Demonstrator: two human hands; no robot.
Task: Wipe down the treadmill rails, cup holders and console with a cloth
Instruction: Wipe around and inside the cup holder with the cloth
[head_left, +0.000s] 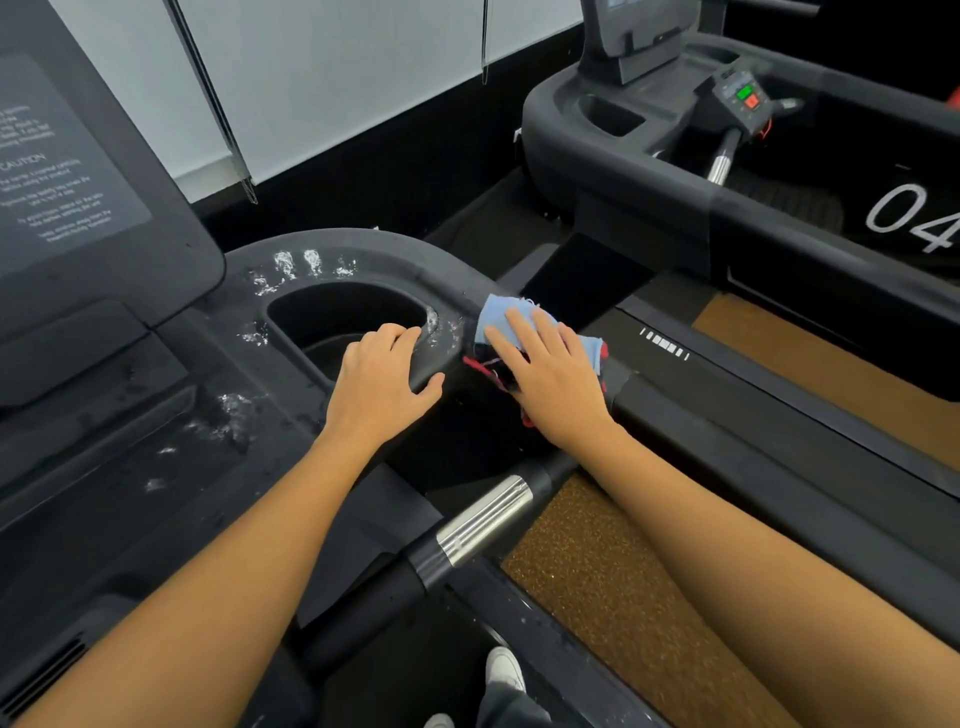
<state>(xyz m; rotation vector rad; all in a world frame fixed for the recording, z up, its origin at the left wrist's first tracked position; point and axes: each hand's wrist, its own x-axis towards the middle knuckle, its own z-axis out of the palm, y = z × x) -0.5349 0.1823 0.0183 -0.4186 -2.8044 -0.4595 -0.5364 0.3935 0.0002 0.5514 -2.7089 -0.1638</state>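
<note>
1. The console (78, 171) stands upright at far left, not yet reached by the cloth.
2. The white streaks (234, 410) are scattered across the deck; they are probably cleaning spray, though this cannot be confirmed.
3. The cup holder (343, 317) is streaked along its rim.
4. The left hand (379, 384) is curled over that rim with the thumb opposed, seemingly as a brace.
5. The cloth (506, 319), blue with frayed red edges, is laid on the rail's bend beside the cup holder.
6. The right hand (548, 382) is held flat with fingers spread, so pressure is distributed over the cloth.
7. The rail (727, 436) extends rightward, unwiped.
</note>
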